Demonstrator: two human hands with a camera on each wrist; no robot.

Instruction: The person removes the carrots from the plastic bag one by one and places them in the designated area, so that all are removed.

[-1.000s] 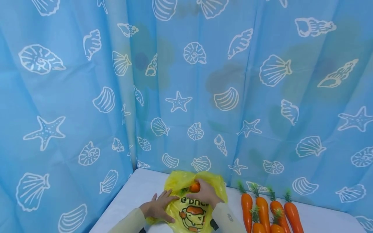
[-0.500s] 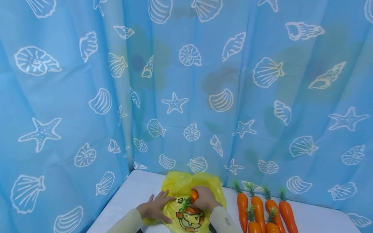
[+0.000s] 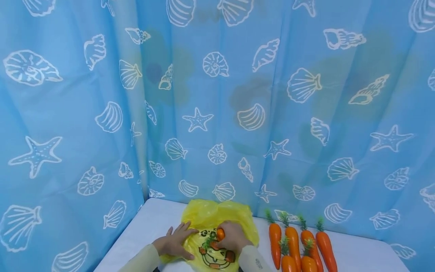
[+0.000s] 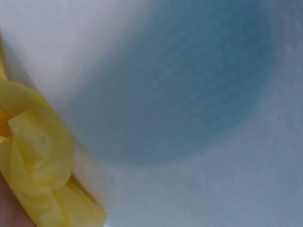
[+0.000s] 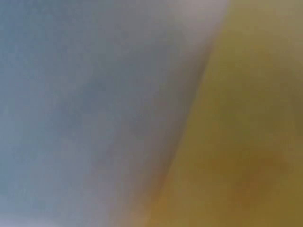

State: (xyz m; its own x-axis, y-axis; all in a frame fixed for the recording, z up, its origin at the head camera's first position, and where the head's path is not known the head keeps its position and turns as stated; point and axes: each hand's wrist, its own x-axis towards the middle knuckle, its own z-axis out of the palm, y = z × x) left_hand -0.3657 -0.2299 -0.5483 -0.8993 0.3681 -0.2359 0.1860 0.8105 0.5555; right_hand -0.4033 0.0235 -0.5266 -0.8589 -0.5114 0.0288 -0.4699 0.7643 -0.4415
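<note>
A yellow plastic bag [image 3: 217,213] with a printed cartoon face lies on the white table. My right hand [image 3: 234,236] grips a carrot [image 3: 220,234] over the bag; its orange top and green leaves show beside the fingers, and the hand hides the rest. On the bag's left side rests my left hand [image 3: 174,241], its fingers spread and the thumb toward the print. Crumpled yellow bag [image 4: 38,146] fills the lower left of the left wrist view. In the right wrist view the bag [image 5: 246,109] is a blurred yellow area.
Several carrots [image 3: 326,247] with green tops lie on the table to the right of the bag. Behind and to the left hangs a blue curtain [image 3: 204,94] with white shell prints. The table's [image 3: 153,215] left edge runs along the curtain.
My right hand has drawn the carrot from the bag's upper part toward me, and its green leaves now show over the print. The left hand stays on the bag. The head view has shifted slightly.
</note>
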